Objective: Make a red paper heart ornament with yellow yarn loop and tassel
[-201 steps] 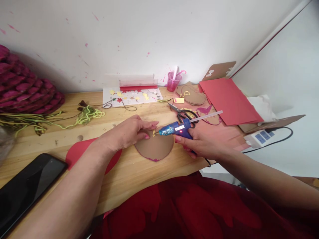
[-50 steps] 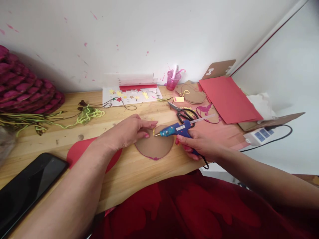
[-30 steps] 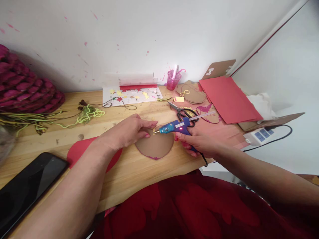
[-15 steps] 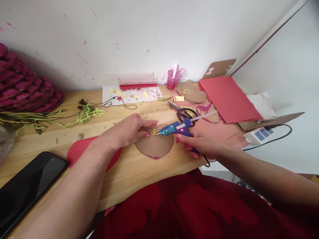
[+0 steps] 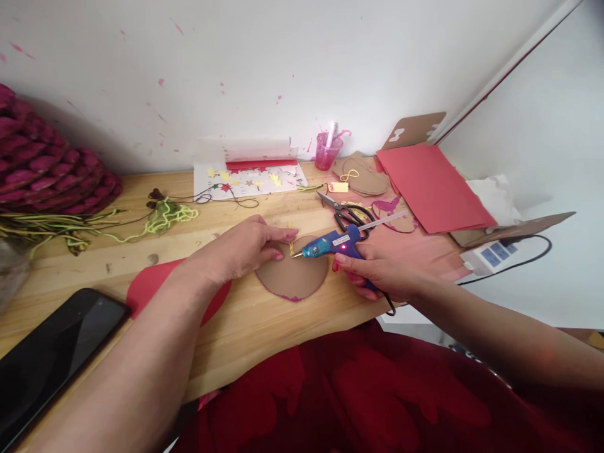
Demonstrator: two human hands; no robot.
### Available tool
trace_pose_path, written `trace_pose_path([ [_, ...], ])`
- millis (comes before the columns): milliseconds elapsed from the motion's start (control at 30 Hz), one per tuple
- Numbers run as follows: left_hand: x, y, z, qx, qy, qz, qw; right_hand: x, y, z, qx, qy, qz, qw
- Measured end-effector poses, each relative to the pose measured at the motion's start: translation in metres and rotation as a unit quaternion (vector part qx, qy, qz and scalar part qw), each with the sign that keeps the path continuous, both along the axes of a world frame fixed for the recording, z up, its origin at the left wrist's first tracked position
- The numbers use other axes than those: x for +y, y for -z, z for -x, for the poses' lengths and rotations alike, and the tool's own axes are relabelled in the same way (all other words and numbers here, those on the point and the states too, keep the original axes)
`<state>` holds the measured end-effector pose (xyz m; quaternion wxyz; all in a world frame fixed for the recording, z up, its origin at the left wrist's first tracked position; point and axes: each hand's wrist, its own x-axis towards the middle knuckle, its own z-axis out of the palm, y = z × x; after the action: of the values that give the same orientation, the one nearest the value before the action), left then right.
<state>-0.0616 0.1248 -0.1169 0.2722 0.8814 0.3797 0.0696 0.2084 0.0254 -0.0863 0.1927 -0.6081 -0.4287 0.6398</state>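
A round piece of cardboard (image 5: 292,277) with a purple-painted edge lies on the wooden table. On its far part is a short yellow string (image 5: 291,246). My left hand (image 5: 250,248) rests at the disc's upper left. Its index fingertip holds the string down, and the thumb touches the cardboard just below. My right hand (image 5: 372,267) is wrapped round the handle of a blue glue gun (image 5: 337,242) with its red light lit. The metal nozzle points left, right beside the string's lower end. A clear glue stick (image 5: 384,220) sticks out of the gun's back.
Black-handled scissors (image 5: 352,214) lie behind the glue gun. Red sheets (image 5: 438,189) and a power strip (image 5: 493,257) are at the right. A phone (image 5: 61,358) and red paper (image 5: 146,283) lie at the left. Farther back are a plastic cup (image 5: 328,151) and tangled yarn (image 5: 170,214).
The glue gun's nozzle has shifted very slightly left and down by the string. My left hand stays in place.
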Motion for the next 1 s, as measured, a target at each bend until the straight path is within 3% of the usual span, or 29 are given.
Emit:
trace_pose_path([
  [300,0.000,0.002,0.000,-0.024,-0.002,-0.006,1.000,0.001,0.004,-0.002,0.014,-0.005,0.004,1.000],
  [433,-0.001,0.002,0.000,-0.035,-0.007,-0.009,0.999,0.001,0.008,-0.004,0.029,0.027,-0.006,0.999],
  [600,0.000,0.004,0.002,-0.019,-0.011,0.007,1.000,0.000,0.007,-0.005,0.021,-0.009,0.019,1.000],
  [733,0.001,0.007,0.003,-0.027,0.003,0.014,1.000,0.000,0.007,-0.004,0.029,0.020,0.006,0.999],
  [900,0.001,0.010,0.006,-0.056,0.006,0.037,0.998,-0.005,0.014,-0.010,0.089,-0.030,0.019,0.995],
  [1000,0.001,0.012,0.006,-0.095,0.006,0.053,0.994,-0.010,0.017,-0.016,0.128,-0.003,0.003,0.992],
])
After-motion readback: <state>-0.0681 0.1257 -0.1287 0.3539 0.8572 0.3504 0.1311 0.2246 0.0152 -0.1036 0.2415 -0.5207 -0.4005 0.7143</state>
